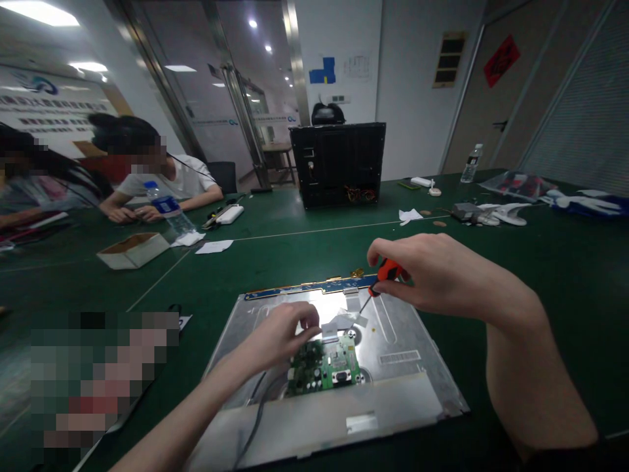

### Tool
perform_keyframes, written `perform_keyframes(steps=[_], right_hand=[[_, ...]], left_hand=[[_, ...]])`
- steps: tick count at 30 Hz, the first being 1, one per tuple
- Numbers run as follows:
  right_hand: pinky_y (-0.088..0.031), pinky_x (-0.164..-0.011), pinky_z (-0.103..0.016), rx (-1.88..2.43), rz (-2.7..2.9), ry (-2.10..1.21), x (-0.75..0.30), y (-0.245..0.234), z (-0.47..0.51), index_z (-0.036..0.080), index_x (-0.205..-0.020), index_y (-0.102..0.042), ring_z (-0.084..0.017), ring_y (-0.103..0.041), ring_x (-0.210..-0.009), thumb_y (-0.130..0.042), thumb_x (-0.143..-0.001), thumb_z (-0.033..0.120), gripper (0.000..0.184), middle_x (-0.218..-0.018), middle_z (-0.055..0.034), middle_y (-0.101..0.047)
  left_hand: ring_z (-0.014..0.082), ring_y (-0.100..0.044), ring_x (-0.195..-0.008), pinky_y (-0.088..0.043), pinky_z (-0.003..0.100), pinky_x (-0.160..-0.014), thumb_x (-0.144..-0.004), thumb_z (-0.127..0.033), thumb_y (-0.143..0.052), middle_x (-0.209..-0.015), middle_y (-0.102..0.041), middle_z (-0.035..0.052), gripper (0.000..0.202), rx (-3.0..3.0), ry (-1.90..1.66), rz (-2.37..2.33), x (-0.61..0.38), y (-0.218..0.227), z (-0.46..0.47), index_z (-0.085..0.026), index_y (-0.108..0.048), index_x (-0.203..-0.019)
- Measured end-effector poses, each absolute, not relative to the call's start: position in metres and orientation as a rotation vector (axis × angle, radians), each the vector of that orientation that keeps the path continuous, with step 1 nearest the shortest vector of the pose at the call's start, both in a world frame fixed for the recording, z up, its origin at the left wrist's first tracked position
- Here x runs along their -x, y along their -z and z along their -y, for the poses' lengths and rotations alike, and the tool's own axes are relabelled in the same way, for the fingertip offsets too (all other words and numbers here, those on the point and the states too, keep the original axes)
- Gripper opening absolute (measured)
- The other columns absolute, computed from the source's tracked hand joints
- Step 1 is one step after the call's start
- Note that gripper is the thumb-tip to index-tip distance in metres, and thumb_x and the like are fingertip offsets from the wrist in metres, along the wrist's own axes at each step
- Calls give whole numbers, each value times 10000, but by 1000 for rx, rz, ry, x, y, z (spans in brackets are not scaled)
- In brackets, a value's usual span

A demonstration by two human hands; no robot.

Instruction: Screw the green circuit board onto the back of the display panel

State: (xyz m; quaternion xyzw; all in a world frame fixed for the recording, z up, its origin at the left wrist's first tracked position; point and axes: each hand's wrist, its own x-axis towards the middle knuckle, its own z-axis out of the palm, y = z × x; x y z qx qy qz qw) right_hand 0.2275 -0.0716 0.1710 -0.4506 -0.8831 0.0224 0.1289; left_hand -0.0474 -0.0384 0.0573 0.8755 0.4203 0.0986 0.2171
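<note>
A silver metal display panel (393,328) lies flat on the green table before me. Mounted near its middle is a green circuit board (339,357) with a grey video connector. My right hand (417,269) grips the orange-and-black handle of a screwdriver (386,270). The screwdriver's shaft slants down to a piece of clear tape (346,319) above the board. Just left of that tape, my left hand (292,328) has its fingers curled in; whatever they pinch, if anything, is hidden. Along the panel's far edge runs a blue circuit strip (309,287).
A black monitor housing (339,164) stands upright at the back. To the left are an open cardboard box (133,251), a water bottle (170,208) and two seated people. White gloves (506,213) and a plastic bag (518,185) lie on the right. A dark cable (256,419) crosses the panel.
</note>
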Motion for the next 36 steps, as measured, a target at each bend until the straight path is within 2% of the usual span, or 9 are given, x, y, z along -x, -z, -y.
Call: perform_keyframes(steps=[6, 12, 17, 22, 27, 29, 32, 34, 36], right_hand=[[-368, -564, -275, 1313, 2569, 9, -228, -172, 73, 222, -1036, -572, -167, -614, -708, -635, -849, 259, 201, -845, 5, -681], [-368, -567, -278, 1264, 2572, -19, -227, -172, 75, 218, -1040, -561, -174, -613, -727, -620, -859, 240, 192, -863, 6, -686], [-369, -574, -281, 1256, 2572, -22, -227, -171, 74, 209, -1038, -563, -176, -614, -735, -632, -861, 242, 193, -874, 1, -691], [-349, -562, -271, 1238, 2591, -36, -224, -169, 73, 211, -1061, -559, -175, -615, -738, -636, -870, 250, 210, -862, 5, -691], [-345, -570, -275, 1216, 2627, -22, -221, -165, 71, 207, -1054, -565, -175, -614, -737, -626, -876, 264, 197, -870, 0, -692], [-341, -574, -276, 1194, 2641, -35, -220, -165, 71, 208, -1063, -566, -170, -611, -735, -629, -874, 267, 208, -872, 1, -692], [-327, -565, -270, 1145, 2671, -96, -217, -165, 73, 208, -1046, -573, -151, -590, -705, -639, -866, 266, 201, -846, 14, -683], [-318, -558, -266, 1105, 2702, -166, -215, -164, 75, 205, -1022, -582, -136, -574, -683, -643, -865, 261, 178, -827, 22, -677], [-314, -566, -264, 1062, 2740, -235, -212, -162, 77, 205, -969, -593, -125, -564, -676, -638, -872, 255, 119, -815, 28, -673]], left_hand=[[214, -570, -844, -406, 314, -723, -859, -115, -593, -911, -644, 47, 98, -2498, -322, -968, 19, -52, 95, -188, -657, -868], [228, -572, -856, -416, 353, -748, -799, -69, -613, -980, -631, 56, 105, -2612, -338, -1079, -2, -21, 103, -168, -628, -830], [230, -554, -826, -401, 371, -758, -794, -70, -592, -914, -625, 48, 108, -2727, -439, -1075, -7, -3, 101, -174, -604, -822], [230, -543, -827, -399, 363, -757, -822, -84, -559, -917, -623, 45, 110, -2772, -533, -1060, -5, 0, 106, -187, -578, -857], [255, -548, -866, -419, 384, -779, -786, -96, -579, -961, -628, 64, 178, -2867, -589, -1048, -3, 0, 112, -185, -569, -940], [254, -556, -837, -427, 378, -756, -774, -104, -596, -935, -634, 65, 182, -2935, -628, -1029, -2, 1, 117, -184, -564, -934], [224, -564, -703, -419, 335, -639, -801, -100, -572, -813, -639, 44, 130, -3053, -643, -908, 0, 4, 127, -178, -554, -903], [196, -557, -593, -401, 311, -559, -863, -111, -527, -721, -628, 24, 77, -3121, -623, -774, 3, 8, 132, -161, -551, -916], [178, -556, -515, -391, 300, -499, -958, -146, -448, -673, -625, 15, 111, -3174, -597, -716, 7, 13, 136, -125, -555, -982]])
